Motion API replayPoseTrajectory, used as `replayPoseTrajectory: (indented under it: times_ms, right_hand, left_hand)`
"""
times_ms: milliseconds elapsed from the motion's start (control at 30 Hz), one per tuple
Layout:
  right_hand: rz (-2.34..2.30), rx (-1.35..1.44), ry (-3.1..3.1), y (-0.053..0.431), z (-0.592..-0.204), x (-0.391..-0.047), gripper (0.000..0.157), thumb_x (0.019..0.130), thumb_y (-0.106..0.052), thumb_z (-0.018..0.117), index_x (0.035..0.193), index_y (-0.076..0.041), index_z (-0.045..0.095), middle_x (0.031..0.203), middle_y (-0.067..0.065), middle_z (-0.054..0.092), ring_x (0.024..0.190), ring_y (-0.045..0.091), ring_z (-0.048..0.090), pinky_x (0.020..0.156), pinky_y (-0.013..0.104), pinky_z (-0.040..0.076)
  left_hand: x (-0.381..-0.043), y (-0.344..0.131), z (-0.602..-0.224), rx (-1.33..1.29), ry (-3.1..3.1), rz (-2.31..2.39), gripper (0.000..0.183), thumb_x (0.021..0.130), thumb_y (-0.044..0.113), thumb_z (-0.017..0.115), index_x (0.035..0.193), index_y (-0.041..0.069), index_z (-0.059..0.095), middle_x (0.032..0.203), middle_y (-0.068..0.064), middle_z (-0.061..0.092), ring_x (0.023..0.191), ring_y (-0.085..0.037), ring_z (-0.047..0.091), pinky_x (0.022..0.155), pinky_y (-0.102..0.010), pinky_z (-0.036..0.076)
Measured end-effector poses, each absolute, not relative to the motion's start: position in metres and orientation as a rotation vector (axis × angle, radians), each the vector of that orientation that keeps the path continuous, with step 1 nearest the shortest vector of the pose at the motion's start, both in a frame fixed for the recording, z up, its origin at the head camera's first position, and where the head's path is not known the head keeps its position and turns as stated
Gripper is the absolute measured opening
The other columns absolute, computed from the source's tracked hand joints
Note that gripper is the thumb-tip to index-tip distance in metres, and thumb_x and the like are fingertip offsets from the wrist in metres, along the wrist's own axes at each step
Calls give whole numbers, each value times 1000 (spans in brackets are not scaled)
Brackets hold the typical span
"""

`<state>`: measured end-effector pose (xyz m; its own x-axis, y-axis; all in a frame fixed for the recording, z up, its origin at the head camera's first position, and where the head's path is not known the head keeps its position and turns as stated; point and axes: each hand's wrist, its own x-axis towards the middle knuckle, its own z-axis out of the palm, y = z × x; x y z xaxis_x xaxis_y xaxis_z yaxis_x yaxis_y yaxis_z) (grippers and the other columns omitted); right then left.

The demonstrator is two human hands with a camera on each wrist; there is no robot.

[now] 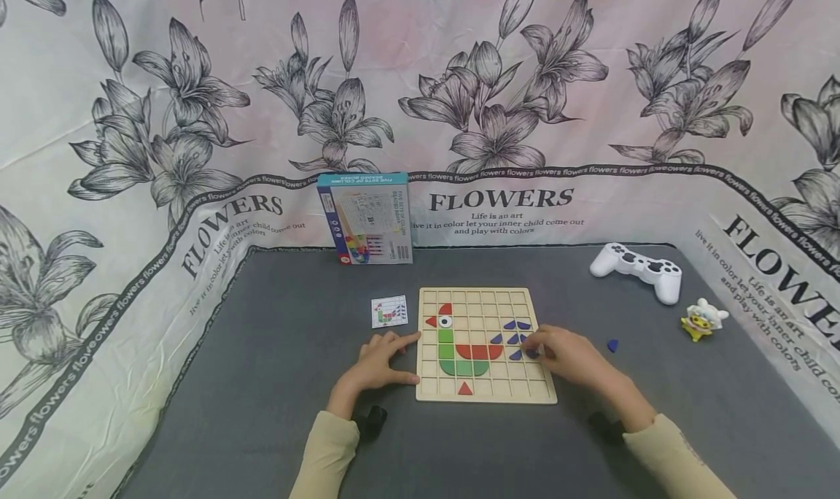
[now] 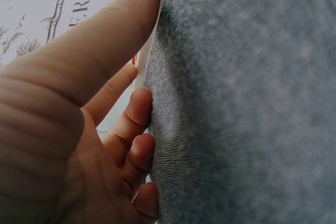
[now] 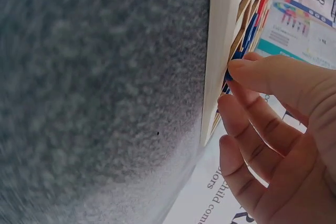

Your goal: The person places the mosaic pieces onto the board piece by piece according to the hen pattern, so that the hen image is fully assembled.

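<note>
A square wooden grid board [image 1: 512, 388] lies on the table, bearing coloured pieces in a bird shape: red and green tiles, a round eye tile [image 1: 445, 322] and several blue pieces at the right. My left hand [image 1: 375, 364] is at the board's left side, thumb and index fingertip against its edge, the other fingers loosely bent on the table. Over the right side of the board, my right hand [image 1: 572, 354] pinches a small blue piece [image 3: 229, 75] between thumb and index finger. Its other fingers are bent near the board's edge.
A pattern card [image 1: 389, 311] lies beyond the left hand. One loose blue piece [image 1: 612, 346] sits right of the board. Farther right are a white game controller [image 1: 636, 267] and a small figurine [image 1: 704, 319]. An upright box [image 1: 366, 222] leans against the flowered cloth.
</note>
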<state>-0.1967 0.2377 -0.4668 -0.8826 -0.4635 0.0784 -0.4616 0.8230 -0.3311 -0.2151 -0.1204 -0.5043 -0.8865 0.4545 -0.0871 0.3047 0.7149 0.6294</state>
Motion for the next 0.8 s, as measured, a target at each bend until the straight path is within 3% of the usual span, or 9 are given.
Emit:
replayPoseTrajectory:
  times_ms: [500, 800]
  right_hand:
    - [-610, -753, 3018, 238, -468, -194, 20, 79, -10, 71, 98, -14, 70, 84, -6, 60, 69, 6, 49, 57, 24, 39]
    - [-566, -635, 3127, 261, -469, -194, 18, 78, -15, 73, 96, -13, 70, 90, -3, 63, 78, 12, 58, 65, 35, 46]
  left_hand:
    - [-216, -121, -504, 608, 2683, 925, 79, 72, 43, 76, 140, 23, 42, 94, 1, 45, 82, -14, 31, 75, -35, 23]
    - [-216, -120, -504, 604, 2687, 913, 79, 72, 44, 76, 140, 23, 42, 94, 2, 45, 83, -14, 31, 75, -36, 24]
